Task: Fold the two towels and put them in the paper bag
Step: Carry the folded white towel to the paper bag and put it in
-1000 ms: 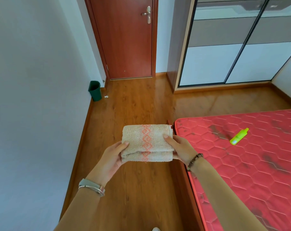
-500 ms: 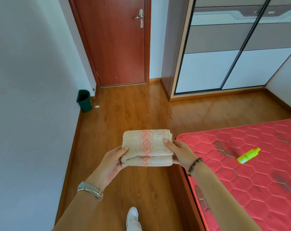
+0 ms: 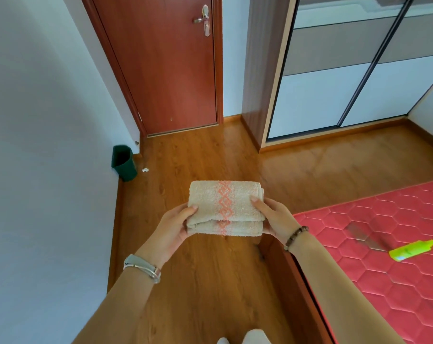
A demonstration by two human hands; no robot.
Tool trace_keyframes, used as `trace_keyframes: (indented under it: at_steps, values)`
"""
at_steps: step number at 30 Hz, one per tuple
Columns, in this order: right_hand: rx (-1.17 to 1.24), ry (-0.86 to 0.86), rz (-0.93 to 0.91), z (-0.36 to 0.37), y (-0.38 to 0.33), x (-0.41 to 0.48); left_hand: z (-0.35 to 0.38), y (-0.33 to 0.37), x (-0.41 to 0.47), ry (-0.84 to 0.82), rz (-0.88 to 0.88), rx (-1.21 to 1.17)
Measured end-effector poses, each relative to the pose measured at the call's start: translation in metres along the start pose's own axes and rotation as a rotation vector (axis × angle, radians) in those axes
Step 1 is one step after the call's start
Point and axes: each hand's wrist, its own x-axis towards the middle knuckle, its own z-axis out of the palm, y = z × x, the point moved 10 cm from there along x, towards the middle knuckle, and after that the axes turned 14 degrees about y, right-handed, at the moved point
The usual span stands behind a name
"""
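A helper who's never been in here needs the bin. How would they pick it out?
Find the red-brown door. On the wooden floor to its left, against the pale wall, stands the bin. It is small, dark green and open-topped, with a white scrap beside it.

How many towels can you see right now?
2, it seems: the upper towel lies on the lower towel, both held between the left hand and right hand. They could be one towel doubled; I cannot tell.
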Motion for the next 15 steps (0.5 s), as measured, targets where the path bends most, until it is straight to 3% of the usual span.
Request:
trace_keyframes:
  at_steps: [15]
  values:
    - [0.027,0.109,-0.001,-0.034,-0.086,0.153,0.095,0.073,0.159,-0.086,0.009,0.062]
